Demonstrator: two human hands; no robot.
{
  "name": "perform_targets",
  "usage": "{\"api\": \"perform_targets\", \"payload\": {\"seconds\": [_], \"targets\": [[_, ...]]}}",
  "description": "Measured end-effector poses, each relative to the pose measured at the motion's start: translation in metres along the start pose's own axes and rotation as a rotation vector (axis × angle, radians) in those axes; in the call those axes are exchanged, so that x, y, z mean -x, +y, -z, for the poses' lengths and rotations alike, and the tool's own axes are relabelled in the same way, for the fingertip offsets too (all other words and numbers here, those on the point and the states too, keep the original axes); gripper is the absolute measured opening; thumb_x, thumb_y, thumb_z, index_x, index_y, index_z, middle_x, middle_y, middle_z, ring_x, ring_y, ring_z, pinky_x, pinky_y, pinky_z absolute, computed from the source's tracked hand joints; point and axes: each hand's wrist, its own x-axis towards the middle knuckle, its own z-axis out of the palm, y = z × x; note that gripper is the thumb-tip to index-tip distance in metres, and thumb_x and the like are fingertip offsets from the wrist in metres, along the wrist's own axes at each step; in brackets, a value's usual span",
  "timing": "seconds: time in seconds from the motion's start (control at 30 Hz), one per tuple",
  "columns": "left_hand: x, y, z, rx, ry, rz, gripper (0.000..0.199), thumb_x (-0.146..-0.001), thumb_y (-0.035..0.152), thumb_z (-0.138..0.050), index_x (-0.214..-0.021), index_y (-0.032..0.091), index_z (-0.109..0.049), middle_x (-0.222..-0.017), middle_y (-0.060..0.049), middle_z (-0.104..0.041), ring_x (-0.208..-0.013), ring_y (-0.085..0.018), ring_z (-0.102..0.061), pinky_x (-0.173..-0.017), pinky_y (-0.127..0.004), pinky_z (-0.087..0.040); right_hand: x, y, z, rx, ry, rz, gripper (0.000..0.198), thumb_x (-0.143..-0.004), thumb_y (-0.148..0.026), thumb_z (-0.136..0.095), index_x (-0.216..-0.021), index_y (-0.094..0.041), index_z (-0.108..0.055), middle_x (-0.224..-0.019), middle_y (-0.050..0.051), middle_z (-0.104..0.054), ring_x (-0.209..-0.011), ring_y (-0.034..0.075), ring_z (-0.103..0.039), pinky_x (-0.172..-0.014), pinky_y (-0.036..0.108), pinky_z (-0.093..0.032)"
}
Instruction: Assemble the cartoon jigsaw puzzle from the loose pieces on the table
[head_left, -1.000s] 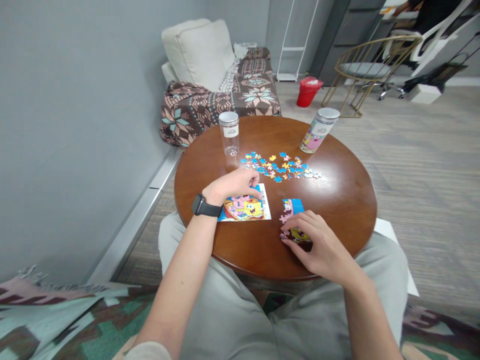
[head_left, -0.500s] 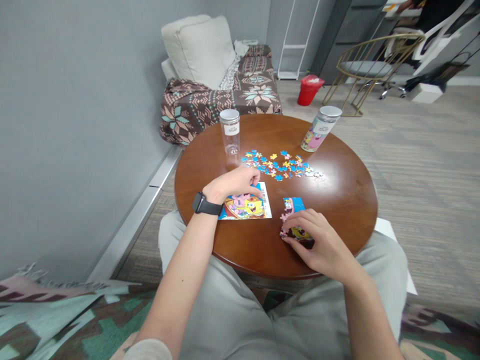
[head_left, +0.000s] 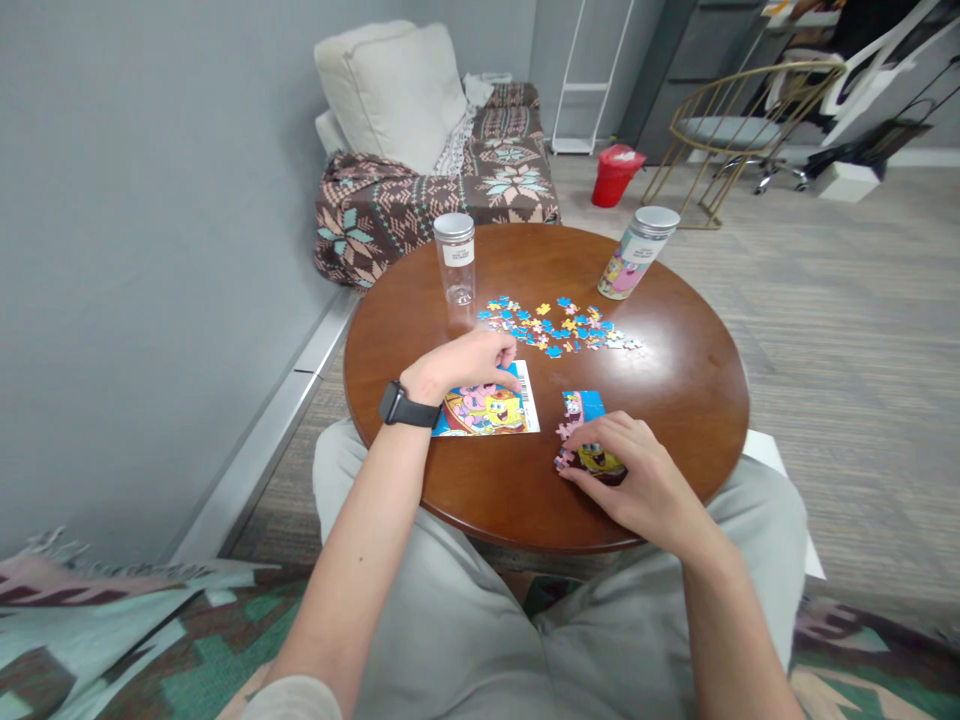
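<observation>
My left hand point(head_left: 480, 358), with a black watch at its wrist, is over the upper part of a printed picture card point(head_left: 499, 412). Its fingers are loosely bent, the thumb apart from them, and nothing shows between. A partly joined jigsaw puzzle point(head_left: 586, 405) lies to the right of the card. My right hand point(head_left: 626, 465) arches over its lower part, index finger and thumb at the jagged left edge, around pink pieces. Palm and fingers hide some of the puzzle. Beyond both hands, loose jigsaw pieces point(head_left: 553, 325) lie scattered in blue, yellow and pink.
On the round wooden table point(head_left: 675, 370) stand a clear jar point(head_left: 456, 260) with a silver lid, back left, and a picture-covered jar point(head_left: 637, 253), back right. Behind are a patterned sofa point(head_left: 435, 200), a red bin point(head_left: 617, 178) and a gold chair point(head_left: 739, 130). A person sits far right.
The whole view has shifted slightly. My right index finger and thumb stay near the puzzle's left edge; the left hand keeps its place over the card.
</observation>
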Motion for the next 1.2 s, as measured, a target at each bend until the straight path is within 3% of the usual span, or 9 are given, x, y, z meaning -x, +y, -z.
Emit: {"api": "perform_targets", "payload": {"seconds": [0.27,1.03,1.2], "targets": [[-0.0007,-0.0002,-0.0002,-0.012,-0.007,0.011,0.035,-0.069,0.035,-0.077,-0.065,0.019,-0.046,-0.062,0.005,-0.047,-0.061,-0.011,-0.041,-0.058,-0.025,-0.026,0.0011,0.0016,0.0006,-0.027,-0.003,-0.001,0.012,-0.086,-0.024,-0.068,-0.096,-0.024,-0.061,-0.103,0.005,-0.068,-0.098,0.025,-0.061,-0.084,0.04,-0.044],[0.0,-0.0006,0.0005,-0.005,-0.012,0.004,0.035,-0.069,0.035,-0.077,-0.067,0.019,-0.046,-0.065,0.004,-0.05,-0.062,-0.012,-0.043,-0.057,-0.025,-0.027,-0.0002,0.0013,0.0005,-0.01,0.002,-0.015,0.007,-0.087,-0.025,-0.067,-0.092,-0.025,-0.062,-0.096,0.004,-0.071,-0.095,0.025,-0.062,-0.083,0.04,-0.044],[-0.0004,0.001,0.0013,-0.016,-0.011,-0.004,0.033,-0.068,0.034,-0.076,-0.066,0.019,-0.047,-0.066,0.004,-0.051,-0.062,-0.011,-0.043,-0.056,-0.025,-0.027,0.0003,-0.0018,0.0034,-0.05,-0.057,0.049,0.015,-0.087,-0.014,-0.059,-0.098,-0.024,-0.062,-0.103,0.006,-0.071,-0.101,0.026,-0.061,-0.085,0.041,-0.044]]}}
